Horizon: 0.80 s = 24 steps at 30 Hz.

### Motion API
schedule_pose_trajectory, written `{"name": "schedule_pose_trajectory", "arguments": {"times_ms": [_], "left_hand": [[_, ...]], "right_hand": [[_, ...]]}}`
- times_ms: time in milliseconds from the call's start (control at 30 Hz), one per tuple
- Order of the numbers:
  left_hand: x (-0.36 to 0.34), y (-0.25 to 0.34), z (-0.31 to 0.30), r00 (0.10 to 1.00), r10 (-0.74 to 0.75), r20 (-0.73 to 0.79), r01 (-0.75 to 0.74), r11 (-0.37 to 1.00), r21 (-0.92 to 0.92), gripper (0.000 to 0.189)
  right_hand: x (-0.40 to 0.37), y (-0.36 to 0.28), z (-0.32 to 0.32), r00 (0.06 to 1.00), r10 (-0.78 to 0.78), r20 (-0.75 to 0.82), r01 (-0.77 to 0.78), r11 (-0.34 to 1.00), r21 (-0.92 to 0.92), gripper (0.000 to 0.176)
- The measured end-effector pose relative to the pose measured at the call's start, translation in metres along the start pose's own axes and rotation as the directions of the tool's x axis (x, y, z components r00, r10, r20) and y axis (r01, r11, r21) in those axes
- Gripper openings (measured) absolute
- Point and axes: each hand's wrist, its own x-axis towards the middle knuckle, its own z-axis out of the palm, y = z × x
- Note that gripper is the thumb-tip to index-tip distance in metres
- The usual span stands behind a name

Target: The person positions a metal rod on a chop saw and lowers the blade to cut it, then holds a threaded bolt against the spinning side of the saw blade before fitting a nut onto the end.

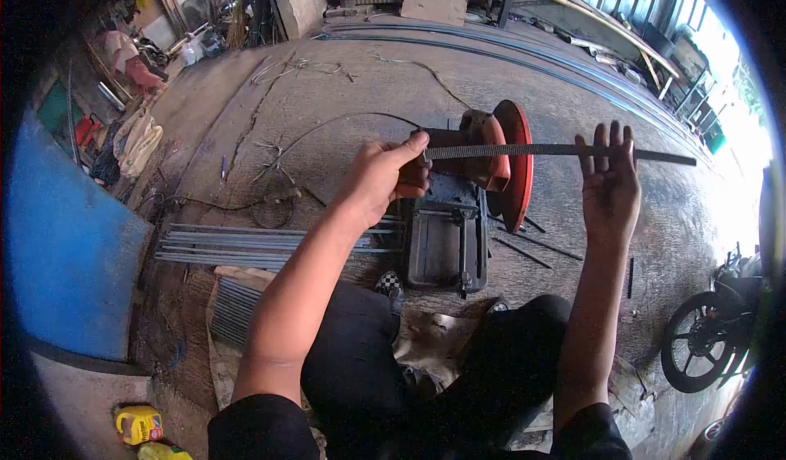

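Observation:
My left hand (381,172) is closed on the near-left end of a dark metal threaded rod (540,149), with the thumb along its top. Ridges show along the left part of the rod, while its right end looks smoother. My right hand (610,183) faces me with the fingers stretched up and apart, and the rod lies across them. Beyond the rod, a cut-off saw (463,140) with a round red guard (515,165) stands on a black base (446,247). The left hand overlaps the saw's body in this view.
A bundle of grey rods (221,247) lies on the floor at left, with cut rods (233,308) nearer me. Short dark rods (524,253) lie right of the saw. A blue panel (70,247) stands far left, a motorcycle (712,329) at right. Long pipes (491,50) lie at the back.

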Motion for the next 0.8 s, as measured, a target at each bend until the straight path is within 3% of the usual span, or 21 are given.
{"name": "schedule_pose_trajectory", "arguments": {"times_ms": [33,67,100,133,167,233,367,433,467,500,567,600,667,800], "left_hand": [[0.0,0.0,-0.001,0.995,-0.104,0.009,0.104,0.993,-0.049,0.032],[0.003,-0.001,-0.002,0.994,-0.106,0.009,0.107,0.993,-0.048,0.032],[0.007,-0.002,-0.005,0.973,-0.227,0.048,0.231,0.969,-0.092,0.033],[0.009,-0.002,-0.008,0.935,-0.343,0.091,0.353,0.926,-0.133,0.034],[0.01,0.0,-0.012,0.934,-0.345,0.088,0.354,0.925,-0.135,0.034],[0.01,0.007,-0.018,0.825,-0.518,0.227,0.551,0.826,-0.116,0.037],[0.011,0.006,-0.026,0.756,-0.531,0.383,0.601,0.795,-0.084,0.038],[0.009,0.005,-0.025,0.771,-0.526,0.36,0.588,0.805,-0.082,0.037],[0.008,0.004,-0.023,0.784,-0.52,0.339,0.573,0.816,-0.075,0.037],[0.007,0.003,-0.021,0.784,-0.519,0.339,0.573,0.816,-0.077,0.037],[0.007,0.0,-0.016,0.893,-0.416,0.172,0.439,0.889,-0.132,0.03],[0.01,-0.004,-0.019,0.893,-0.416,0.173,0.439,0.889,-0.13,0.03],[0.014,-0.009,-0.025,0.943,-0.267,0.198,0.313,0.915,-0.256,0.022],[0.009,-0.006,-0.024,0.969,-0.163,0.186,0.213,0.931,-0.296,0.014]], "right_hand": [[0.0,-0.001,-0.002,1.0,0.003,-0.003,-0.003,1.0,-0.001,0.052],[0.001,-0.002,-0.003,0.996,-0.023,0.088,0.018,0.998,0.062,0.052],[0.002,-0.004,-0.003,0.982,-0.055,0.18,0.032,0.991,0.127,0.051],[0.001,-0.007,0.0,0.983,-0.056,0.176,0.028,0.987,0.159,0.046],[0.0,-0.007,0.002,0.983,-0.052,0.177,0.024,0.987,0.157,0.046],[-0.002,-0.009,0.003,0.984,-0.084,0.155,0.055,0.982,0.183,0.039],[-0.005,-0.013,0.003,0.978,-0.148,0.148,0.112,0.968,0.226,0.033],[-0.002,-0.014,-0.007,0.829,-0.293,0.477,0.024,0.87,0.492,0.032],[-0.007,-0.017,-0.004,0.9,-0.254,0.355,0.095,0.908,0.409,0.032],[-0.01,-0.017,-0.001,0.899,-0.253,0.356,0.094,0.908,0.408,0.032],[-0.014,-0.018,0.001,0.976,-0.177,0.127,0.174,0.984,0.037,0.033],[-0.01,-0.011,-0.008,0.951,-0.215,0.222,0.192,0.974,0.122,0.038],[-0.009,-0.008,-0.005,0.962,-0.206,0.18,0.192,0.977,0.093,0.038],[-0.007,-0.003,-0.01,0.978,-0.159,0.136,0.145,0.983,0.112,0.031]]}}
